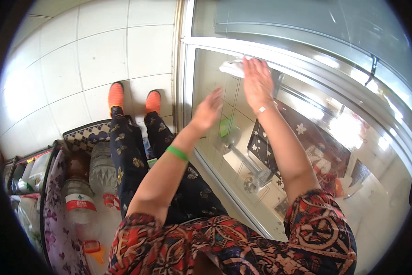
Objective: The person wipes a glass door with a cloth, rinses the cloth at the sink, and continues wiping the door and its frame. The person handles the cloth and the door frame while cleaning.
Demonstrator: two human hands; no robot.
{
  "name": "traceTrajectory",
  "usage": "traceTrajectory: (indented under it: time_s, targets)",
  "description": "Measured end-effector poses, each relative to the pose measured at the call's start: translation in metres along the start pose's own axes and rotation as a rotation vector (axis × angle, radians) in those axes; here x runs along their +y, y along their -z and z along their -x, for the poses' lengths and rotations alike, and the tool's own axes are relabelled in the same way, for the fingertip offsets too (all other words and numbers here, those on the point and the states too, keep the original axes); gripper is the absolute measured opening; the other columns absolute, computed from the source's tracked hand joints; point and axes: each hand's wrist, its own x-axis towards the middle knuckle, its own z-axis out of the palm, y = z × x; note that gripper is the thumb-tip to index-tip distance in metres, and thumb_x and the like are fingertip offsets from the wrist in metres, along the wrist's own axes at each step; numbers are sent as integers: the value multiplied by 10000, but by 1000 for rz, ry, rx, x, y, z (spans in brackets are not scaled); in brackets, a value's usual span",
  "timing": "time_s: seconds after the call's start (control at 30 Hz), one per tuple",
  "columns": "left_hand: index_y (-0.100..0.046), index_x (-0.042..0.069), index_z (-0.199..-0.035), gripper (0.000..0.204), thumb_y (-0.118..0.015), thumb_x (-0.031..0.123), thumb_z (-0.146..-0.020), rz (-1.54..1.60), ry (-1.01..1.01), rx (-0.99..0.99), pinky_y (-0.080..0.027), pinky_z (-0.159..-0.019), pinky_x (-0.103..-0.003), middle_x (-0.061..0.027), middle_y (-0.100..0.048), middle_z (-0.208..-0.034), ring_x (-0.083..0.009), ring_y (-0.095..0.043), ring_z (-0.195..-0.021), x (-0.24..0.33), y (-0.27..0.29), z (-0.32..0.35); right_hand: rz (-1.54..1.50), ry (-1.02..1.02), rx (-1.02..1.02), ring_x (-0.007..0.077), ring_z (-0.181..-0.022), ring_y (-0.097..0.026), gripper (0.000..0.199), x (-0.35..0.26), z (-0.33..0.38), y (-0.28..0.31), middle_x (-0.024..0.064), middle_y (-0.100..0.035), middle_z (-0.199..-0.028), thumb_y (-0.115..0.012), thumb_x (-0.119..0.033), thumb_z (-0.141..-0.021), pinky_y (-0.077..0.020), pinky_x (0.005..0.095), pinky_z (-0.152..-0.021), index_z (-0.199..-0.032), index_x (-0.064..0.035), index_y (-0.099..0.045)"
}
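Note:
My right hand lies stretched out near the top of a glass pane, pressing a white cloth to it. Most of the cloth is hidden under the fingers; a crumpled end sticks out to the left. A white metal frame borders the pane just above that hand. My left hand, somewhat smeared by motion, hovers lower and to the left by the glass, its fingers extended and nothing seen in them. A green band circles the left forearm.
Large clear plastic bottles stand at the lower left, beside a shelf rack with a flowered cover. White floor tiles stretch ahead of my orange slippers. Through the glass show a dark flowered panel and reflections.

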Motion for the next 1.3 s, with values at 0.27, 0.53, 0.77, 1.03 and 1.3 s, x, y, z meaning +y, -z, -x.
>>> traceTrajectory:
  time_s: [0.27,0.53,0.77,1.03,1.3]
  targets:
    - [-208,-32,-1487,609,-414,314,-1030,666,-51,-246,-285,-1124,-323,-175,-391,-1456,-252,-346,-1366,176,-149,-2,-124,-214,211,240,-1318,-437,480,43,106,144,137,-564,-1303,-476,-169,-917,-185,443,-1187,-1365,2,-480]
    - [-115,-34,-1507,633,-357,316,-1038,715,-193,-193,-239,-1151,-341,-262,-289,-1515,-324,-260,-1433,179,-182,26,-199,-388,305,296,-1371,-368,492,33,132,161,114,-485,-1421,-499,-187,-924,-175,484,-1171,-1385,-18,-469]
    - [-328,-32,-1431,449,-389,184,-1041,118,-325,-108,-318,-1083,-304,-127,-397,-1367,-212,-392,-1277,167,-147,15,-188,-595,404,324,-1382,-339,520,-2,123,122,70,-423,-1483,-499,-265,-943,-164,501,-1161,-1427,-83,-444]
    - [-414,-12,-1394,431,-397,216,-1029,-214,-506,-157,-251,-1126,-369,-136,-240,-1413,-275,-269,-1330,168,-122,7,-394,-698,471,320,-1342,-344,546,-14,110,105,66,-437,-1445,-435,-308,-960,-136,535,-1141,-1458,-88,-393]
    - [-406,-27,-1392,443,-402,192,-1008,-367,-705,-428,-246,-1133,-417,-206,-244,-1494,-350,-283,-1377,192,-107,1,-294,-987,766,306,-1353,-362,489,-17,88,116,106,-464,-1435,-451,-318,-993,-211,507,-1142,-1401,-48,-464]
